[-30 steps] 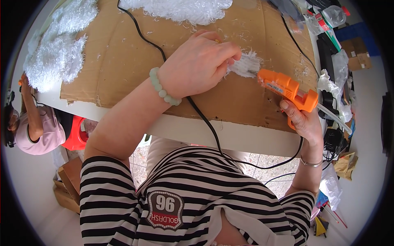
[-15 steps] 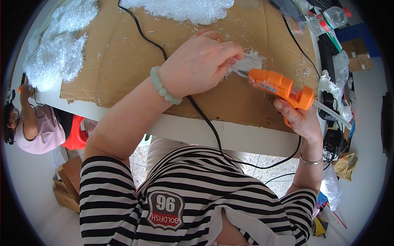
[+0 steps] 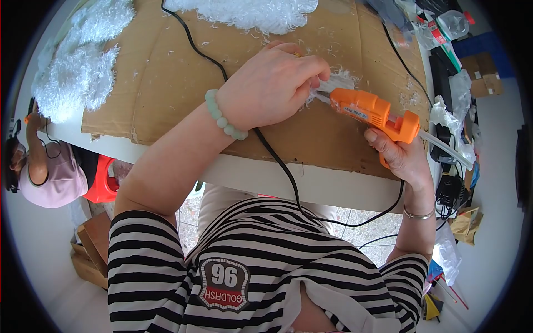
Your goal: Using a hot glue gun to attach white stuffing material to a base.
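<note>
- Far left: another person in a pink top (image 3: 53, 180), beside a red seat (image 3: 102, 180); brown cardboard box (image 3: 94, 238) lower down.
- Left end of table (image 3: 244, 177): shaggy white heap (image 3: 78, 72), partly over a brown cardboard sheet (image 3: 183, 100).
- Black cord (image 3: 277, 161) crosses the sheet, passes under the left wrist, drops off the near edge, loops up to the right hand.
- Top middle: second shaggy white heap (image 3: 250, 11) on the sheet.
- Left hand (image 3: 269, 89), pale bead bracelet (image 3: 224, 121) on wrist: thumb and index pinch the left end of a small white fuzzy piece (image 3: 340, 79); fingertips partly hidden.
- Piece lies on the sheet, between left hand and glue gun.
- Orange glue gun (image 3: 361, 107): nozzle points left at the piece; can't tell if touching. Clear glue stick (image 3: 447, 150) juts out its back.
- Right hand (image 3: 401, 160): wrapped around glue gun handle, metal bangle (image 3: 419, 215) on wrist.
- Far right: clear plastic bottle (image 3: 452, 23), crumpled clear plastic (image 3: 461, 89).
</note>
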### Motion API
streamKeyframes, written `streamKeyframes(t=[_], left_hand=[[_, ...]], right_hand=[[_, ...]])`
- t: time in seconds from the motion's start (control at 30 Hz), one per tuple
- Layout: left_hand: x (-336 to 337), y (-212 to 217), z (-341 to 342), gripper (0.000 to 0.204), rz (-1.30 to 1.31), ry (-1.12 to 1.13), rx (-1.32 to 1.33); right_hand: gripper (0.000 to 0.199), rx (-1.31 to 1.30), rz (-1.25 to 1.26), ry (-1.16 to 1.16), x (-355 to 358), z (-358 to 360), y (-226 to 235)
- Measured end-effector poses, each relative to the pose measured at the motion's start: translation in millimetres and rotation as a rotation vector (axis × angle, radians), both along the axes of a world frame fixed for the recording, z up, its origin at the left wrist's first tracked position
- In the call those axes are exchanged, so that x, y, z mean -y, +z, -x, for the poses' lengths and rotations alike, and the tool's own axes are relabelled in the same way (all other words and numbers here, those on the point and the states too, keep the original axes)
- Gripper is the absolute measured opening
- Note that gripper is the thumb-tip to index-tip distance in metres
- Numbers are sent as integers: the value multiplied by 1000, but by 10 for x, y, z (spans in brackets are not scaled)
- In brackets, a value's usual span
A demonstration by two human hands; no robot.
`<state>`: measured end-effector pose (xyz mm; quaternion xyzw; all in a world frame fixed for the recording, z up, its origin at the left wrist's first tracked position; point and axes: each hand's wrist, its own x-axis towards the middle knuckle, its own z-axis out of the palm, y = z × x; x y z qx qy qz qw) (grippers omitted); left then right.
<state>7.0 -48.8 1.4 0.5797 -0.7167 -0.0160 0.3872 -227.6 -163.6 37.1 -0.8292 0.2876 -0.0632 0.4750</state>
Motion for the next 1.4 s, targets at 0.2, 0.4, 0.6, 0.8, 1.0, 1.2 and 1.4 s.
streamKeyframes(t=[0.2,0.4,0.6,0.8,1.0,1.2,1.4], left_hand=[[19,-30,-8,17,4,4,-99],[39,-67,-13,22,79,28,-37],[-12,38,23,17,53,76,35],[-57,154,188,25,-20,101,154],[-33,238,374,20,74,108,346],[7,32,325,13,69,115,371],[-15,122,436,12,-128,204,152]], right_hand=[[35,1,113,54,-12,-18,16],[37,9,-33,-46,110,259,42],[39,240,-110,-143,66,414,32],[38,355,-212,-220,51,427,-93],[32,455,-309,-248,53,403,-77],[29,490,-304,-213,24,421,-112],[27,531,-327,-210,18,461,-144]])
